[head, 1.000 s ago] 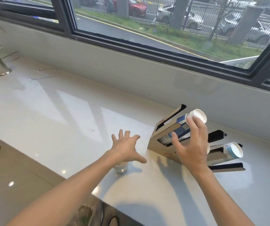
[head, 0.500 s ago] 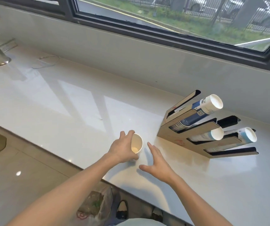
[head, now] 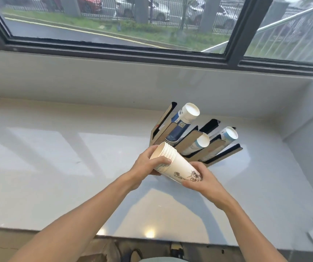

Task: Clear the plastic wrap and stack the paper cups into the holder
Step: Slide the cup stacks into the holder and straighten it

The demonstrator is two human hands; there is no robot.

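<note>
Two bare forearms are reaching in from the bottom edge over a glossy white tabletop (head: 57,167). Both hands are holding one stack of nested white paper cups (head: 172,163) above the tabletop, lying tilted, with the rims pointing up and left. The left hand (head: 148,165) is gripping the rim end, its fingers (head: 162,161) curling over the stacked rims. The right hand (head: 203,178) is gripping the bottom end, its fingers wrapping around the outer cup, which is carrying a dark line drawing. Just beyond the hands, a slanted cup holder (head: 197,137) is standing on the tabletop. Three of its slots are holding cup stacks: a blue-and-white one at the left, a shorter one in the middle, and a pale blue one at the right. Behind it, a low white wall is rising to a dark-framed window (head: 235,35), which is showing grass, a fence and parked cars.
</note>
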